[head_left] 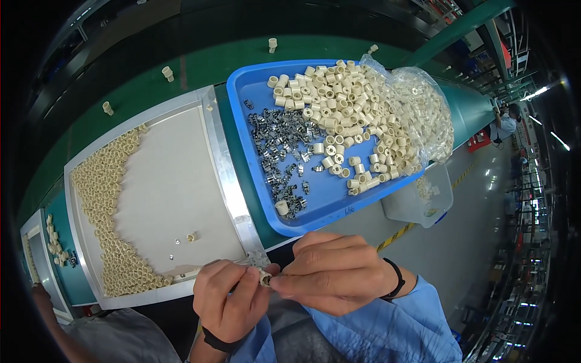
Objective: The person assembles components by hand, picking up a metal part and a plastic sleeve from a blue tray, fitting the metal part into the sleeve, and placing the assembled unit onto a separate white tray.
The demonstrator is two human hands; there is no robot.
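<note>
My left hand (229, 297) is closed, pinching a small cream cylindrical socket (264, 277) between thumb and fingertips. Its dark mouth faces toward my right hand (339, 273), whose fingers are pressed together at that opening. Whatever sits between those right fingertips is too small and covered to name. Both hands are just in front of the near edge of a metal-framed tray (227, 163). Beyond my right hand lies a blue plastic tray (327, 215) with loose cream sockets (345, 100) and a heap of small shiny metal clips (281, 142).
Many sockets stand packed along the left of the framed tray; one loose socket (191, 237) lies near its front. A clear plastic bag (423, 103) of sockets rests on the blue tray's right end. A translucent bin (423, 202) stands below. At far left is another person's arm (48, 311).
</note>
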